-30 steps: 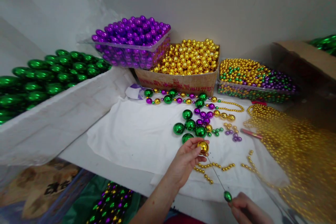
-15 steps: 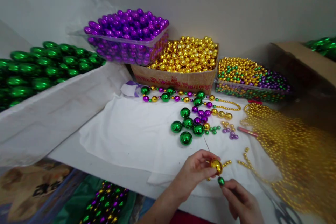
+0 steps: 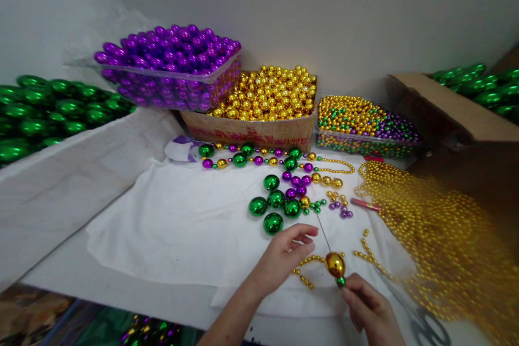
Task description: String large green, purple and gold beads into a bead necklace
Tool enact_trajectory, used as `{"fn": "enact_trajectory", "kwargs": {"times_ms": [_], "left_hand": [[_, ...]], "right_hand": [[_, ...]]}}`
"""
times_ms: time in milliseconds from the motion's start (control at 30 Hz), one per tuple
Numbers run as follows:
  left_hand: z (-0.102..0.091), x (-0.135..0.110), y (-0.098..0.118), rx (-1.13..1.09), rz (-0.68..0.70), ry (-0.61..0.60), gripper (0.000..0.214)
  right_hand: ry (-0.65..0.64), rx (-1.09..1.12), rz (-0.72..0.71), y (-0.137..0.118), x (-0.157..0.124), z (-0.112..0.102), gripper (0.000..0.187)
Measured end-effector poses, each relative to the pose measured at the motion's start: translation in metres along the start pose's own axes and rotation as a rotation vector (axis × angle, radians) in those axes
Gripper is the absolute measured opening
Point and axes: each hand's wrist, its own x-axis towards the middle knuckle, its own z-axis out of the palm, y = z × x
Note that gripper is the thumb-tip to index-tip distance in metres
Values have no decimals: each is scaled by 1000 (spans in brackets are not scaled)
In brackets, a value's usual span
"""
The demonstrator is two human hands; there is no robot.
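Observation:
My left hand [image 3: 288, 248] is held over the white cloth, its thumb and fingers apart and nothing between them. Just right of it, a large gold bead [image 3: 335, 264] sits on a thin straight wire [image 3: 324, 234] that slants up and away toward the loose beads. A small green bead [image 3: 340, 281] touches the near side of the gold one. My right hand [image 3: 367, 303] pinches at this green bead; whether the fingertips also grip the wire's end is hidden. Short strands of small gold beads [image 3: 305, 269] lie beneath, between my hands.
Loose green balls [image 3: 275, 199] and smaller beads lie beyond my hands, before a laid-out necklace [image 3: 240, 160]. Behind stand a purple-bead tub [image 3: 170, 73], a gold-bead carton [image 3: 247, 131] and a mixed-bead tub [image 3: 365, 143]. Gold chains [image 3: 438, 238], a red pen-like stick [image 3: 365, 205] and scissors [image 3: 430, 327] lie right.
My left hand has let go of the gold bead and drawn back to the left. The green bead now touches the gold one. The view has shifted to the right.

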Motion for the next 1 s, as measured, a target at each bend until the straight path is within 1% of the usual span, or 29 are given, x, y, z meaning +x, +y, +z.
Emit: {"fn": "enact_trajectory", "kwargs": {"times_ms": [67,133,233,333,433,500,567,633,700,767,800,833,867,933,967,1000], "left_hand": [[-2,16,-6,172,5,60,21],[0,36,-12,361,32,97,17],[13,68,-19,596,79,51,16],[33,97,-24,751,100,24,17],[53,121,-30,806,122,43,23],[64,133,-34,818,120,46,26],[71,139,-36,809,112,46,28],[73,141,-36,774,108,51,26],[69,136,-34,709,101,62,20],[59,125,-31,640,80,71,13],[53,117,-31,580,58,64,14],[47,108,-30,463,20,44,17],[41,99,-31,282,-33,15,21],[30,81,-33,-211,-161,-34,24],[26,74,-34,-457,-221,-44,24],[22,67,-35,-648,-264,-39,23]], "right_hand": [[45,-12,-6,2,0,-12,29],[89,-18,1,4,1,-25,29],[103,-24,50,5,5,-40,30],[98,16,85,4,7,-44,30],[130,75,79,1,9,-41,29],[144,98,81,-1,10,-38,30],[148,111,84,-2,10,-37,30],[145,123,81,-4,9,-38,30],[141,127,79,-5,8,-40,30],[127,114,80,-7,5,-43,30],[115,96,83,-7,3,-44,30],[105,73,86,-7,0,-45,31],[97,51,87,-7,-2,-46,31],[96,16,97,-8,-7,-46,32],[99,4,107,-8,-10,-45,33],[100,-7,119,-8,-13,-43,34]]}}
